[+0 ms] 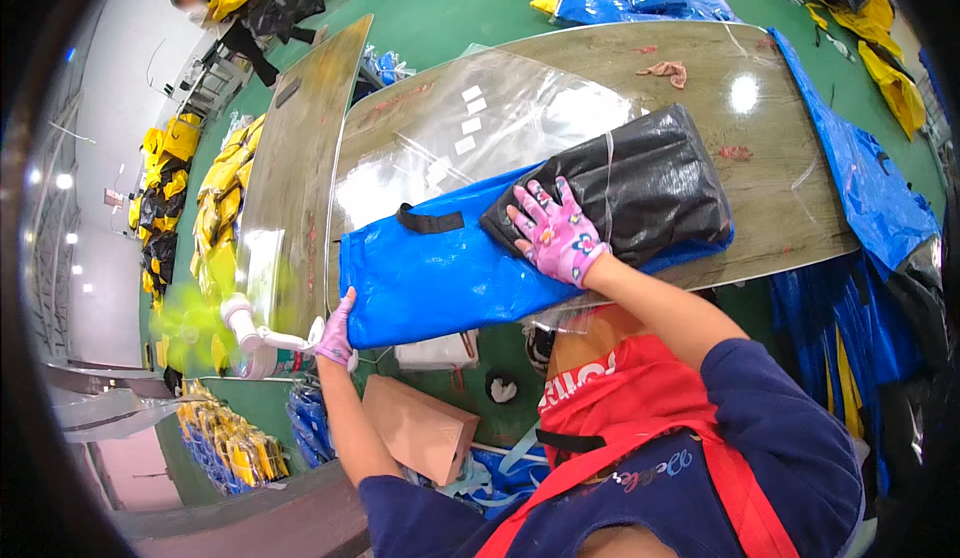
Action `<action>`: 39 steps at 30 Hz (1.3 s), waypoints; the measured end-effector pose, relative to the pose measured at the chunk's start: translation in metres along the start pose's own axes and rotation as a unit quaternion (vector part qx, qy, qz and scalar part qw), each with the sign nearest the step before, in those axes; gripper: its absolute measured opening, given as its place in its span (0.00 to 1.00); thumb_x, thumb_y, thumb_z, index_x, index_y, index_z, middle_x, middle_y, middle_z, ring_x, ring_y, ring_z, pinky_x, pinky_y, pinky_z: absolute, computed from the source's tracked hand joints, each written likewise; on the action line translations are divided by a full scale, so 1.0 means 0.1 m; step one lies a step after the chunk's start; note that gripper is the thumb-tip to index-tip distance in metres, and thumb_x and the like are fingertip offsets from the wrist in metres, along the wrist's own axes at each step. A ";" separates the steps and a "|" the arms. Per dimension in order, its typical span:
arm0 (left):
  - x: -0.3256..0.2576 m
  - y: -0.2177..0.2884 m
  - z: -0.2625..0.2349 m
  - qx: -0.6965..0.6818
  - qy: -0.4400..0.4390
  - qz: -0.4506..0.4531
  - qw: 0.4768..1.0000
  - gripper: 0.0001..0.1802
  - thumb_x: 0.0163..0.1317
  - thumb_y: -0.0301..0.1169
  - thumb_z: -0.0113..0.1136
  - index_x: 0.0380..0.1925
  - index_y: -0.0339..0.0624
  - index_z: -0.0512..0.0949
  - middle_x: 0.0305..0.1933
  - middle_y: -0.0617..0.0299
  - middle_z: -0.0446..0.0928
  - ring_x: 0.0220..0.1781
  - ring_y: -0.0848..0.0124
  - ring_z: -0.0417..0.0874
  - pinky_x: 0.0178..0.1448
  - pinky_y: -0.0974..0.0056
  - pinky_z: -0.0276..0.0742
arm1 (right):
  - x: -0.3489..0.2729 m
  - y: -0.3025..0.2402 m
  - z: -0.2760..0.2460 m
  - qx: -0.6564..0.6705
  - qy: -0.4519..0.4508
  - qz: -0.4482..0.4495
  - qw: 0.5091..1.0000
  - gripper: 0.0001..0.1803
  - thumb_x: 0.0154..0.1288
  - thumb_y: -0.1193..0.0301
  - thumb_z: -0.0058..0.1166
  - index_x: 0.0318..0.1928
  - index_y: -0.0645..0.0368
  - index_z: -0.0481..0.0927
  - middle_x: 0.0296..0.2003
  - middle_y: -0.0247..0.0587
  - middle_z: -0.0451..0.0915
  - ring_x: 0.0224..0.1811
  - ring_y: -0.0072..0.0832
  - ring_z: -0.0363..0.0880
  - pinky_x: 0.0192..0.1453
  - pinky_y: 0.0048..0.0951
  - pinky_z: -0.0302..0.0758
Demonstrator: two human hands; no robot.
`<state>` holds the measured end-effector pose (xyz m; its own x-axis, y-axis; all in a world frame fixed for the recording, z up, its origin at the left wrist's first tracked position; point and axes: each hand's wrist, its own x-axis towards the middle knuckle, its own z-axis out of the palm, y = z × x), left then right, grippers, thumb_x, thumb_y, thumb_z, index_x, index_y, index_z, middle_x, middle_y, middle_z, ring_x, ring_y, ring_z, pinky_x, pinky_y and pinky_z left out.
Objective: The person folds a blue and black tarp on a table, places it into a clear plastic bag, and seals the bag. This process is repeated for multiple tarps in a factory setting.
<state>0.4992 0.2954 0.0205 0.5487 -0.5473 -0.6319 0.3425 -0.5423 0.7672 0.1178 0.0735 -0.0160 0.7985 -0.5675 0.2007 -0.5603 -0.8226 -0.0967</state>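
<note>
A blue and black bag [430,283] of shiny woven plastic lies folded across the table, its black part [655,193] doubled over the blue at the right. A short black strap [430,220] shows on its far edge. My right hand [556,233], in a pink flowered glove with bare fingertips, presses flat on the black part with its fingers spread. At the near left corner of the bag, my left hand [337,336], gloved alike, grips the edge. Some of its fingers are hidden at the bag's edge.
Clear plastic sheets [500,108] with white labels lie behind the bag on the table [800,193]. A crumpled pink cloth [668,73] sits farther back. A small fan [250,333] stands at the left, a cardboard box [418,428] below. Blue sheeting [850,158] hangs at the right.
</note>
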 end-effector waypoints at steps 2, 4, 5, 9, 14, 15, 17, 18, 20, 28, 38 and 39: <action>-0.19 0.20 -0.13 -0.043 -0.053 0.011 0.998 0.32 0.60 0.39 0.64 0.61 0.33 0.69 0.56 0.48 0.77 0.53 0.56 0.81 0.58 0.52 0.79 | 0.00 0.02 -0.01 0.017 -0.044 0.007 0.999 0.31 0.73 0.52 0.34 0.71 0.50 0.61 0.72 0.46 0.56 0.76 0.41 0.51 0.76 0.58 0.37; -0.62 0.67 0.33 -0.094 -0.127 0.116 0.981 0.32 0.55 0.31 0.61 0.61 0.32 0.67 0.56 0.44 0.76 0.53 0.52 0.81 0.57 0.48 0.79 | -0.01 0.06 0.01 0.032 -0.030 0.030 0.999 0.29 0.71 0.54 0.39 0.70 0.47 0.63 0.69 0.48 0.62 0.74 0.42 0.56 0.75 0.59 0.41; -0.94 0.88 0.83 -0.109 -0.173 0.144 0.968 0.34 0.54 0.29 0.60 0.62 0.31 0.66 0.56 0.43 0.76 0.53 0.51 0.81 0.57 0.47 0.79 | -0.03 0.10 -0.05 0.024 -0.060 0.041 0.997 0.30 0.71 0.54 0.37 0.71 0.47 0.62 0.71 0.47 0.59 0.75 0.42 0.53 0.76 0.59 0.38; -1.24 0.85 3.09 0.129 -0.306 0.175 0.927 0.35 0.57 0.33 0.61 0.64 0.30 0.63 0.47 0.46 0.81 0.48 0.62 0.83 0.54 0.59 0.80 | -0.14 0.19 -0.22 -0.011 -0.102 0.051 0.993 0.30 0.71 0.55 0.39 0.71 0.48 0.60 0.72 0.49 0.57 0.75 0.42 0.52 0.77 0.54 0.42; -0.86 -0.08 5.37 0.413 -0.164 0.427 0.787 0.39 0.63 0.42 0.54 0.68 0.29 0.57 0.32 0.46 0.80 0.33 0.58 0.81 0.40 0.56 0.75 | -0.68 0.15 -0.11 0.162 -0.053 0.034 0.985 0.29 0.68 0.57 0.42 0.68 0.51 0.65 0.69 0.51 0.61 0.72 0.46 0.58 0.74 0.49 0.50; -0.90 -0.07 5.53 0.375 -0.234 0.402 0.802 0.41 0.65 0.45 0.51 0.70 0.30 0.51 0.32 0.40 0.80 0.37 0.49 0.82 0.40 0.55 0.75 | -0.80 0.18 -0.10 0.197 -0.056 0.065 0.977 0.29 0.68 0.57 0.43 0.68 0.51 0.65 0.69 0.52 0.62 0.71 0.47 0.59 0.74 0.49 0.52; -0.60 -0.11 5.61 0.356 -0.301 0.468 0.751 0.38 0.69 0.43 0.44 0.71 0.30 0.48 0.43 0.31 0.73 0.40 0.41 0.82 0.41 0.51 0.77 | -1.01 0.24 -0.12 0.242 -0.069 0.089 0.964 0.29 0.66 0.58 0.44 0.66 0.52 0.67 0.68 0.52 0.64 0.70 0.48 0.62 0.73 0.47 0.56; -0.29 -0.22 5.55 0.373 -0.283 0.566 0.678 0.33 0.71 0.38 0.41 0.69 0.29 0.51 0.53 0.29 0.68 0.41 0.41 0.82 0.41 0.49 0.77 | -1.11 0.19 -0.19 0.257 -0.070 0.073 0.961 0.29 0.66 0.59 0.45 0.66 0.53 0.68 0.67 0.53 0.65 0.69 0.49 0.63 0.73 0.46 0.57; -0.13 -0.20 5.53 0.403 -0.283 0.619 0.612 0.27 0.73 0.36 0.39 0.66 0.31 0.57 0.63 0.30 0.64 0.42 0.44 0.82 0.41 0.48 0.77 | -1.41 0.29 -0.34 0.198 -0.045 -0.086 0.976 0.24 0.64 0.58 0.47 0.57 0.52 0.78 0.61 0.52 0.73 0.63 0.46 0.73 0.68 0.43 0.66; -0.52 0.69 5.62 0.535 -0.142 0.762 0.336 0.26 0.59 0.49 0.58 0.52 0.47 0.76 0.57 0.50 0.74 0.59 0.53 0.74 0.58 0.55 0.72 | -1.77 1.73 -0.71 0.059 0.082 0.138 0.985 0.49 0.56 0.34 0.49 0.63 0.65 0.70 0.66 0.52 0.66 0.71 0.42 0.60 0.72 0.57 0.50; -0.84 0.20 5.24 0.433 -0.526 0.367 0.634 0.28 0.69 0.44 0.53 0.63 0.39 0.70 0.68 0.51 0.67 0.70 0.57 0.66 0.73 0.59 0.61 | -3.07 1.79 -1.14 0.009 0.234 0.101 0.967 0.11 0.53 0.70 0.58 0.38 0.45 0.84 0.42 0.30 0.84 0.54 0.36 0.78 0.66 0.58 0.61; -1.07 0.38 5.13 0.294 -0.609 0.164 0.718 0.26 0.72 0.44 0.47 0.64 0.40 0.69 0.68 0.53 0.66 0.71 0.60 0.65 0.74 0.58 0.60 | -3.09 1.83 -1.33 0.066 0.254 0.116 0.958 0.11 0.52 0.71 0.60 0.38 0.45 0.84 0.40 0.32 0.85 0.53 0.38 0.80 0.67 0.52 0.63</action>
<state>0.0625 0.0063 0.0604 -0.6701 -0.6648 -0.3302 -0.2313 -0.2358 0.9439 -0.2606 0.1025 0.0340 0.4263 -0.6730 0.6044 -0.6507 -0.6923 -0.3119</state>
